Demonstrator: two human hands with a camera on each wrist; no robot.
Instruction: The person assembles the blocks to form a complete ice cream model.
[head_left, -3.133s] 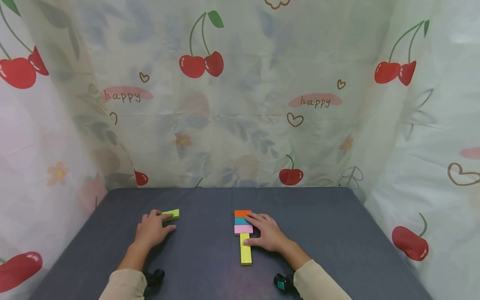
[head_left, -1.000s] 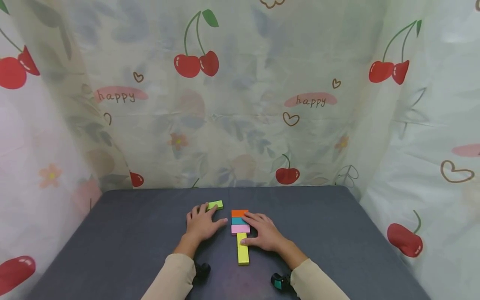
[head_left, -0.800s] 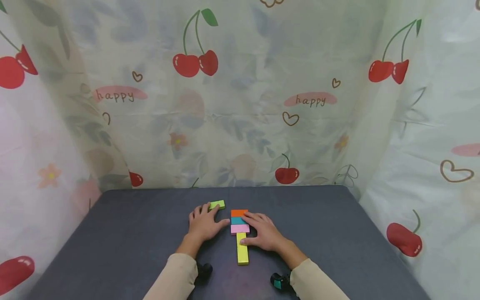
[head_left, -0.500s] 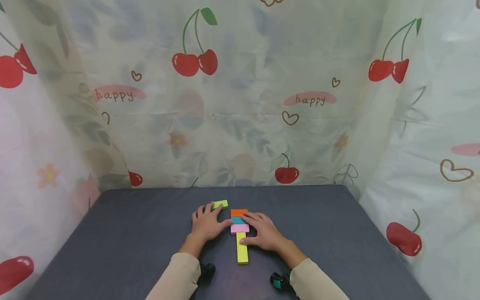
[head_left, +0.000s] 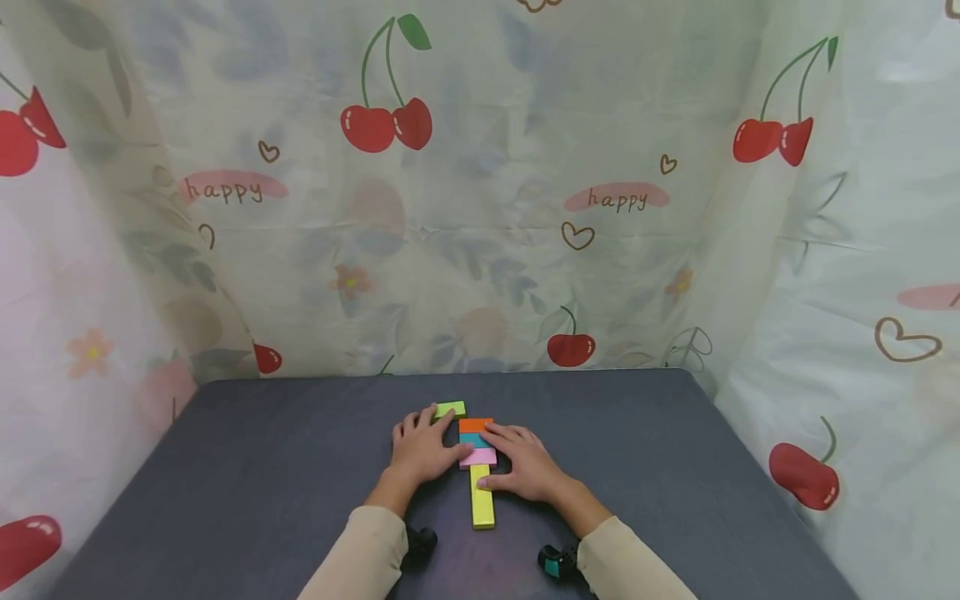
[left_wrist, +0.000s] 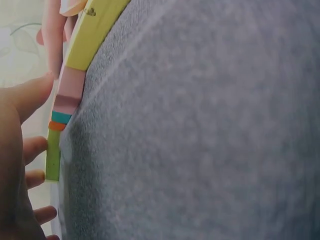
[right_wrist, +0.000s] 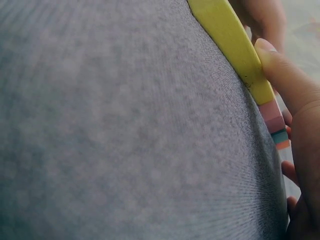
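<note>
Flat on the table, a yellow block [head_left: 482,507] points away from me. Beyond its far end a pink block [head_left: 483,457], a teal block [head_left: 470,440] and an orange block [head_left: 474,425] lie crosswise, edge to edge. My left hand [head_left: 420,457] touches a lime-green block [head_left: 453,408] with its fingertips; the block sits just behind and left of the orange one. The left thumb reaches over the pink block. My right hand [head_left: 528,468] rests on the row from the right, thumb on the yellow block [right_wrist: 232,47], fingertips by the orange and teal blocks.
A dark grey cloth covers the table [head_left: 300,433]. Behind and at both sides hangs a pale curtain [head_left: 480,275] printed with cherries. Black wrist devices show below both hands, one at the right wrist [head_left: 557,562].
My left hand has slid the lime-green block from the far left to the right, up beside the orange block. The right hand and the other blocks have stayed in place.
</note>
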